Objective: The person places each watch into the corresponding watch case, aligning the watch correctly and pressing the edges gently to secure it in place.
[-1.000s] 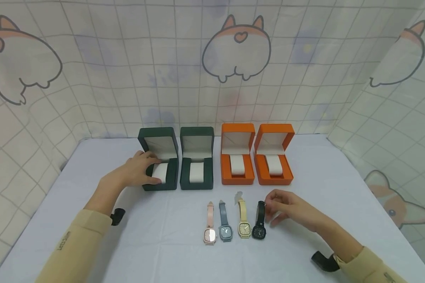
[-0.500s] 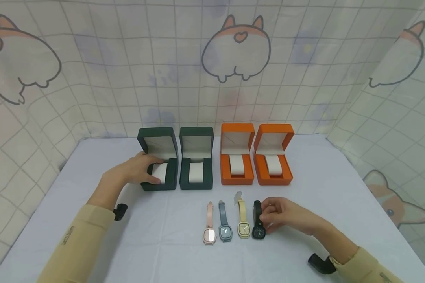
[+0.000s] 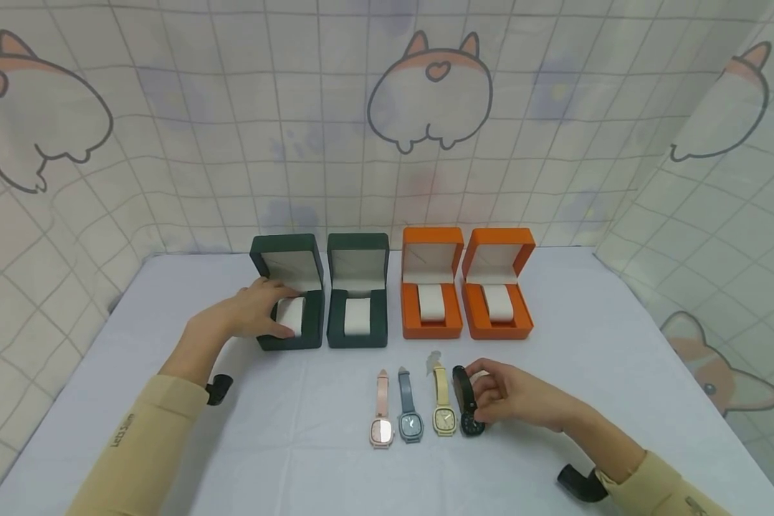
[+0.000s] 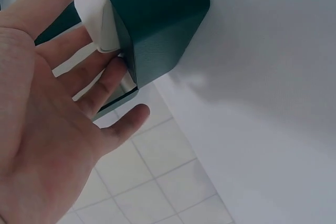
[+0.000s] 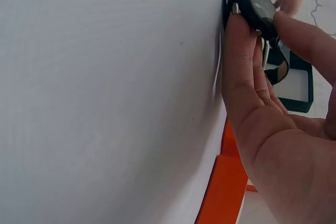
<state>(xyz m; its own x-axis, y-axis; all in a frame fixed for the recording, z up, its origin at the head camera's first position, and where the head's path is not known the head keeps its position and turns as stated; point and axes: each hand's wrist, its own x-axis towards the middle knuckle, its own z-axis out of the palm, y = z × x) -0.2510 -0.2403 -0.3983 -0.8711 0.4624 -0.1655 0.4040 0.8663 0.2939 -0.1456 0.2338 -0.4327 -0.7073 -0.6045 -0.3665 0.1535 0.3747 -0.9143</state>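
In the head view my left hand (image 3: 248,309) reaches into the leftmost green watch box (image 3: 311,322). Its thumb and a finger sit at either end of the white watch cushion (image 3: 291,315), pinching it. Beyond the palm in the left wrist view, that cushion (image 4: 97,17) shows between the fingers and the green box wall (image 4: 163,30). My right hand (image 3: 516,394) pinches a black watch (image 3: 464,390) between thumb and fingers, and its strap is partly raised. The watch's dark case (image 5: 257,3) is between the fingertips in the right wrist view.
Left of the black watch lie a yellow watch (image 3: 444,419), a blue watch (image 3: 411,425) and a pink watch (image 3: 381,430). A second green box (image 3: 357,340) and two orange boxes (image 3: 432,331) stand with lids up at the back. A grid-patterned curtain (image 3: 361,143) hangs behind.
My right hand has moved left from beside the black watch and taken hold of it; the strap now leans left. The left hand has hardly moved.
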